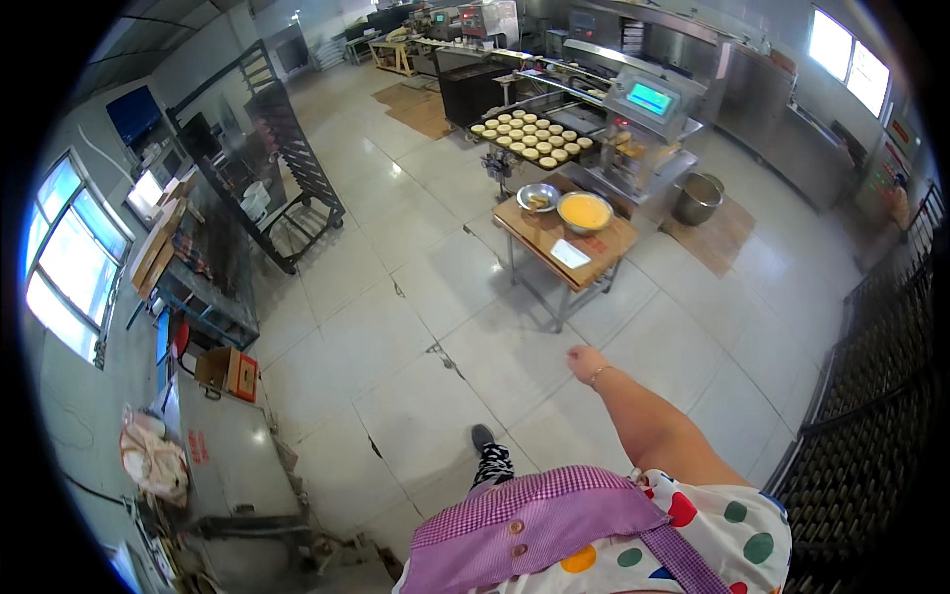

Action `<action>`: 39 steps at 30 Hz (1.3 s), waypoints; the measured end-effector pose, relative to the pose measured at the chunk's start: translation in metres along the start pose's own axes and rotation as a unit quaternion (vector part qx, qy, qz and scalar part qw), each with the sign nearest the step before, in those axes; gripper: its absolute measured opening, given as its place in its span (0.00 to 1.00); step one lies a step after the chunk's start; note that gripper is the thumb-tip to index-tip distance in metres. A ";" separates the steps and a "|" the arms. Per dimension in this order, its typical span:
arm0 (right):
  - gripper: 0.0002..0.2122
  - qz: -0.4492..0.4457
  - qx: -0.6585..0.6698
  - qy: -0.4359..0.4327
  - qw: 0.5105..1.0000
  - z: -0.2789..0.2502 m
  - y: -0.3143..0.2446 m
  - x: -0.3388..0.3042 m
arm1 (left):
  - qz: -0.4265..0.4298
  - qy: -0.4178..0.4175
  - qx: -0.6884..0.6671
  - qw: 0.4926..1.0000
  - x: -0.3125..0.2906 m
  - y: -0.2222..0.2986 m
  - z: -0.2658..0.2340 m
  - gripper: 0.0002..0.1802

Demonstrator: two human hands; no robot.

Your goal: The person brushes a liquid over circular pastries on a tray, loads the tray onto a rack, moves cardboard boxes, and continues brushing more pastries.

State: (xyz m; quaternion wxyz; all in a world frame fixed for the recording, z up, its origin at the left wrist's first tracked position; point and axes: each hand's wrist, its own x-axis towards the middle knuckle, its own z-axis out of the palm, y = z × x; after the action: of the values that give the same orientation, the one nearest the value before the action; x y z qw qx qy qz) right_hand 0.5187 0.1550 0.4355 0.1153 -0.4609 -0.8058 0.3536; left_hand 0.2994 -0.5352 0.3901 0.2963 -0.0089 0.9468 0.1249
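Right hand (586,362) hangs empty in the lower middle of the frame, fingers loosely curled, holding nothing. Left hand is not visible. Above it stands the wooden table (554,236) with a yellow-filled bowl (585,211); further up, a tray of round pastries (532,138) is already filled, I judge.

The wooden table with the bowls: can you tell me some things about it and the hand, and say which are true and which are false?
1. The right hand holds a bowl. False: it is empty, in the air above the floor.
2. A bowl of yellow mix sits on the wooden table. True.
3. The tray of round pastries lies on the floor. False: it rests up on the machine.
4. A metal bucket stands on the floor. True.
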 end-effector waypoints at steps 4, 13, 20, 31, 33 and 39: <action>0.17 -0.056 -0.033 -0.118 0.991 0.031 -0.084 0.078 | 0.025 -0.012 0.002 1.000 0.094 0.120 -0.023 0.15; 0.18 0.020 -0.028 -0.057 0.998 -0.015 -0.122 0.308 | 0.389 0.100 -0.101 0.910 0.270 0.623 -0.192 0.14; 0.15 0.059 -0.151 -0.057 0.985 -0.052 -0.122 0.552 | 0.568 0.119 -0.050 0.813 0.316 0.840 -0.230 0.13; 0.19 0.084 -0.142 0.031 0.986 -0.082 -0.246 0.825 | 0.089 -0.082 0.096 0.988 0.491 0.802 -0.255 0.25; 0.18 0.030 -0.160 0.039 0.986 -0.062 -0.282 0.868 | 0.068 -0.074 0.069 0.993 0.527 0.823 -0.267 0.26; 0.18 -0.109 -0.193 -0.165 0.961 0.000 -0.387 0.956 | 0.037 -0.007 -0.042 0.998 0.623 0.870 -0.342 0.30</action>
State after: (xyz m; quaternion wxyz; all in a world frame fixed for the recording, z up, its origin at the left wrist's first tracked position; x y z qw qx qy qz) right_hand -0.2618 0.8169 0.5634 -0.0728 -0.3193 -0.9117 0.2482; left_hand -0.4841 0.2607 0.5121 0.2972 0.0146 0.9383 0.1760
